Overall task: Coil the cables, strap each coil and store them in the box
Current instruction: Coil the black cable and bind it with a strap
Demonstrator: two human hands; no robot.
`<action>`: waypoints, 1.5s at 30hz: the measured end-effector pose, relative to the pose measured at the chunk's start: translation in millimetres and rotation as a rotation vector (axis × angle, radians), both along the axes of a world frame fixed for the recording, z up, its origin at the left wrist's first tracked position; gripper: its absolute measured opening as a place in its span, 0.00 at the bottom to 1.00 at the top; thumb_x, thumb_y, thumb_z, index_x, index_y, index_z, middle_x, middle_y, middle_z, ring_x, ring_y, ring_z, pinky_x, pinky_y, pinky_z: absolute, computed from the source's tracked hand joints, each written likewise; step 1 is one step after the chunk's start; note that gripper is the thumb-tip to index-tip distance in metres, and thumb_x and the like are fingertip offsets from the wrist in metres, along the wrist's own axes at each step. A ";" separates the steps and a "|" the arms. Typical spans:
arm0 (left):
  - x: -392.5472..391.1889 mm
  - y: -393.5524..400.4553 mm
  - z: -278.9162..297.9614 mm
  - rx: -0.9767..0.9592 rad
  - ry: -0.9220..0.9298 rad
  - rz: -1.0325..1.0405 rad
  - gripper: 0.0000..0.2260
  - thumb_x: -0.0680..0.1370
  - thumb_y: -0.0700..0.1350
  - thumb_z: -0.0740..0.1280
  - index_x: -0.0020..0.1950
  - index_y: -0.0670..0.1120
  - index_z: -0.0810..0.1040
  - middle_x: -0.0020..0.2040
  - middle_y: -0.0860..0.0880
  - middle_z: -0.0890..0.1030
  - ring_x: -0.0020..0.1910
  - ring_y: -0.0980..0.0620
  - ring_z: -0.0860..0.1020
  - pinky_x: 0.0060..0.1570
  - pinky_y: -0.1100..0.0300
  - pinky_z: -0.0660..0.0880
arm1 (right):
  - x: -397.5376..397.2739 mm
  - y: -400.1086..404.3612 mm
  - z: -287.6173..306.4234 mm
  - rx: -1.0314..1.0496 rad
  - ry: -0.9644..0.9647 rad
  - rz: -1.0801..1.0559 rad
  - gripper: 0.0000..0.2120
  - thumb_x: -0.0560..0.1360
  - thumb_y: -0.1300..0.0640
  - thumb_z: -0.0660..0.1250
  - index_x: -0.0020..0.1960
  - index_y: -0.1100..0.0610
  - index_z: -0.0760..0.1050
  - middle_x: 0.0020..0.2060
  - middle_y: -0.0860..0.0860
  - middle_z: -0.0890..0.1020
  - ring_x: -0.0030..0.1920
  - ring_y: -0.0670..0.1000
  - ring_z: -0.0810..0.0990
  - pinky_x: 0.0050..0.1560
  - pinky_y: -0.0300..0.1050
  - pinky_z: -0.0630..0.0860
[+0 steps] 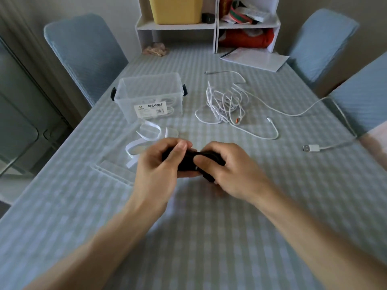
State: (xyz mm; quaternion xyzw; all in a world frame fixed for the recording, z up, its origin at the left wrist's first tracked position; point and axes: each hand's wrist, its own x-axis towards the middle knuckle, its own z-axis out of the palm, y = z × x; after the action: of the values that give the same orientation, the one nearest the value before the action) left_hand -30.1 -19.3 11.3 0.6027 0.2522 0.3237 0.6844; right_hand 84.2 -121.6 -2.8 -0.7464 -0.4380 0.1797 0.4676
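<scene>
Both my hands hold a coiled black cable (pixel 189 162) just above the middle of the table. My left hand (pixel 161 164) grips its left end, my right hand (pixel 226 170) grips its right end, and much of the coil is hidden by fingers. A clear plastic box (pixel 149 97) with a white label stands open at the back left, with a white coil inside. White straps (pixel 144 137) lie loose between the box and my left hand. A tangle of white cables (pixel 226 103) lies at the back right, one lead ending in a USB plug (pixel 311 147).
The clear box lid (pixel 113 170) lies flat left of my left hand. A white shelf unit (pixel 207 24) with a yellow bin stands at the table's far end, papers (pixel 255 58) in front of it. Blue-covered chairs (pixel 83 51) flank the table.
</scene>
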 end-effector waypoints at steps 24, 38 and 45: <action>2.1 9.7 -7.5 0.285 0.372 -0.195 0.27 0.79 0.61 0.61 0.40 0.37 0.79 0.27 0.42 0.76 0.25 0.49 0.72 0.27 0.59 0.69 | -3.9 -9.6 1.1 0.077 0.209 0.041 0.07 0.78 0.56 0.69 0.43 0.58 0.79 0.28 0.47 0.76 0.29 0.45 0.73 0.32 0.38 0.69; 3.6 13.4 -10.1 0.354 0.412 -0.087 0.25 0.80 0.59 0.62 0.39 0.37 0.78 0.23 0.44 0.72 0.20 0.52 0.69 0.23 0.64 0.66 | -7.1 -7.8 0.8 0.106 0.340 -0.037 0.04 0.78 0.54 0.69 0.50 0.52 0.81 0.36 0.48 0.82 0.33 0.46 0.79 0.34 0.41 0.76; 1.8 18.1 -12.1 0.243 0.296 -0.062 0.21 0.80 0.58 0.63 0.41 0.40 0.79 0.32 0.39 0.79 0.26 0.47 0.75 0.30 0.55 0.71 | -1.0 -7.8 1.1 0.154 0.572 -0.099 0.07 0.79 0.57 0.67 0.52 0.59 0.81 0.36 0.54 0.83 0.33 0.51 0.80 0.32 0.44 0.78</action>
State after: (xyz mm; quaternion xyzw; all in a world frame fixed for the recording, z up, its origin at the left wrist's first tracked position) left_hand -28.3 -1.2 -0.7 0.7294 0.2902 0.2384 0.5717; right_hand 83.2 -129.4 -1.7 -0.6481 -0.2640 0.3262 0.6355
